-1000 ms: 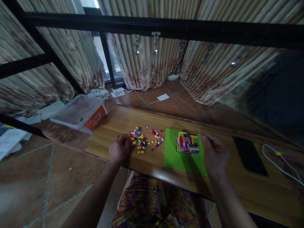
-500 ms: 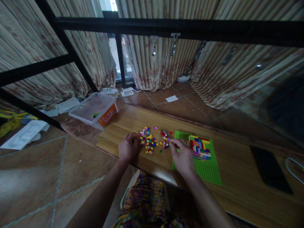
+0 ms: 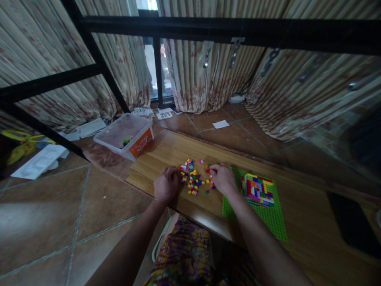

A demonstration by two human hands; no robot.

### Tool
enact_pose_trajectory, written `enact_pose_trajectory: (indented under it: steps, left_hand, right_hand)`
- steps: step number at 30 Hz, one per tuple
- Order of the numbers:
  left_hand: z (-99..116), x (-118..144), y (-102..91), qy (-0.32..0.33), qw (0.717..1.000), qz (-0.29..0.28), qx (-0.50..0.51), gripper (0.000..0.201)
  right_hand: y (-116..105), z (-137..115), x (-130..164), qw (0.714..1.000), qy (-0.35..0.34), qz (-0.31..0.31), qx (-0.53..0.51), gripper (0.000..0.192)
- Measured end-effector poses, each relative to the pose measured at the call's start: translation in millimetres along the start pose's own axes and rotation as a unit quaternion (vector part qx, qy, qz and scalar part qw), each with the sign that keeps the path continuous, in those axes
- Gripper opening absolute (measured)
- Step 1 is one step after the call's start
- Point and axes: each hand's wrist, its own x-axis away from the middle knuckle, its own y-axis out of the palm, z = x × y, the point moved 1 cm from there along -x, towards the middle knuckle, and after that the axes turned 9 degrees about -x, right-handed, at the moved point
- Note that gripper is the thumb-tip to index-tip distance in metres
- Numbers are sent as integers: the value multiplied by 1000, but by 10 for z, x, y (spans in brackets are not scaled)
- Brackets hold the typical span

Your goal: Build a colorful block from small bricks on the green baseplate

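A loose pile of small coloured toy bricks (image 3: 191, 177) lies on the wooden table (image 3: 172, 145). My left hand (image 3: 166, 183) rests at the pile's left side, fingers curled in; whatever they hold, if anything, is hidden. Over a smaller scatter right of the pile, my right hand (image 3: 224, 179) has thumb and fingers pinched together, close to a red brick (image 3: 207, 171). I cannot make out what is between its fingertips. To the right, a block built of many coloured bricks (image 3: 258, 190) stands on a green studded baseplate (image 3: 272, 220), partly behind my right forearm.
A clear plastic box (image 3: 119, 135) with an orange label and some green pieces inside stands at the table's left end. A dark flat slab (image 3: 353, 222) lies on the right. Black metal bars (image 3: 190, 24) cross above, before striped curtains (image 3: 196, 79).
My right hand has moved away from me and leftward, off the baseplate's edge and over the small scatter. My left hand stays beside the pile. The whole view has shifted slightly.
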Motion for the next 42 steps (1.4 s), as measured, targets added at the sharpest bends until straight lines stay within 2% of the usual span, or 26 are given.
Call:
enact_pose_trajectory:
  steps: [5, 16, 20, 23, 25, 27, 31, 35, 38, 42]
  left_hand:
    - [1, -1, -3, -3, 1000, -1, 1, 23]
    - [-6, -21, 9, -6, 999, 22, -30, 21]
    - [-7, -32, 1, -2, 999, 21, -32, 21]
    - [-13, -35, 0, 1, 999, 22, -36, 21]
    - [-16, -33, 1, -1, 999, 19, -38, 22]
    - [-15, -31, 1, -5, 999, 16, -39, 22]
    - [-7, -34, -6, -4, 999, 15, -38, 22]
    - [-5, -42, -9, -1, 999, 19, -49, 22]
    - [-3, -43, -4, -4, 998, 22, -56, 22]
    - [3, -40, -2, -11, 998, 23, -63, 22]
  right_hand:
    - [38, -18, 142, 1000, -25, -8, -16, 16]
    - [43, -281, 367, 998, -48, 5, -36, 17]
    - [-86, -350, 437, 995, -68, 16, -71, 17]
    - [-303, -361, 580, 981, -69, 50, -174, 15]
    - [-472, -304, 718, 966, -55, 80, -240, 15]
    - [-634, -174, 866, 958, -47, 116, -256, 16]
    - [-881, 278, 1076, 960, 23, 172, -221, 21]
    - [-1026, 668, 1074, 963, 74, 198, -165, 26]
    - [-1070, 750, 975, 970, 58, 187, -143, 27]
    - [-1070, 713, 852, 979, 0, 168, -115, 26]
